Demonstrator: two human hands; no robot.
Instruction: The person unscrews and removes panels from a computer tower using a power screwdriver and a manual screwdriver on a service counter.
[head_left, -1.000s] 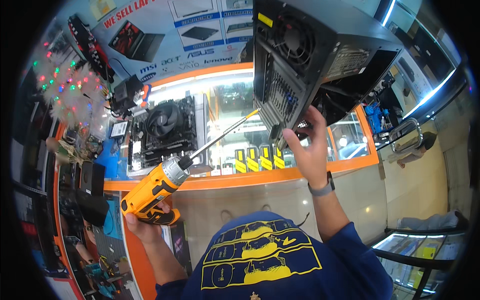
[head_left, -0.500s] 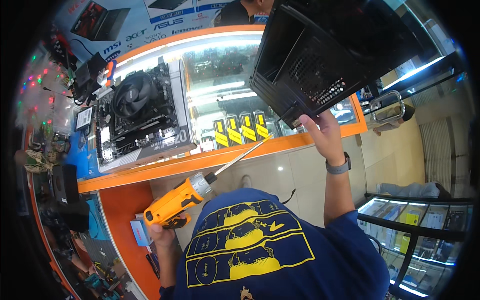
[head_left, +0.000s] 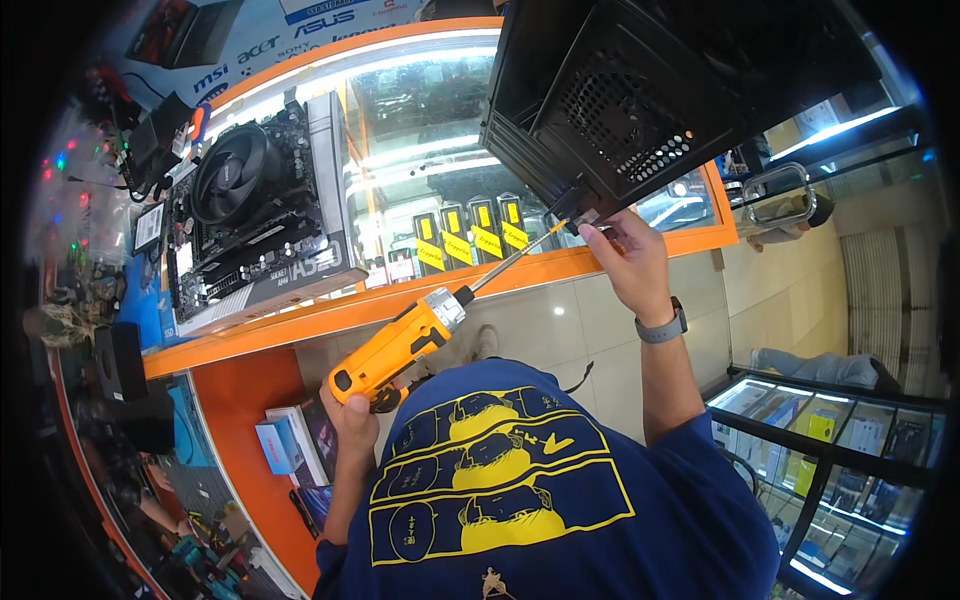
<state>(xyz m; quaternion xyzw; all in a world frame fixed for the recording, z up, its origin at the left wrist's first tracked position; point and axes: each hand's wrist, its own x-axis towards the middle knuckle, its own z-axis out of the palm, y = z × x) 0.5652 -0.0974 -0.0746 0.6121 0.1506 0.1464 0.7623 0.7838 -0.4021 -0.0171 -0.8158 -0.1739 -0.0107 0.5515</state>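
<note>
My left hand [head_left: 352, 420] is wrapped round the grip of a yellow cordless screwdriver [head_left: 390, 350]. Its long bit slants up to the right, and the tip meets or nearly meets the lower corner of a black computer case [head_left: 690, 130]. At that same corner, thumb and fingers of my right hand [head_left: 638, 268] are pinched together beside the bit's tip. What they pinch is too small to make out. The case stands tilted on the counter, its perforated panel facing me.
A motherboard [head_left: 240, 255] with a black fan cooler [head_left: 235, 175] lies on a flat box [head_left: 325, 270] at the left of the orange-edged glass counter [head_left: 420, 295]. Several yellow-banded packages [head_left: 485, 240] show under the glass. A glass showcase [head_left: 800, 420] stands at right.
The screwdriver has moved up and right, bringing its tip to the case's corner. My right hand has shifted slightly and its fingers have closed in by the tip. The view has shifted a little.
</note>
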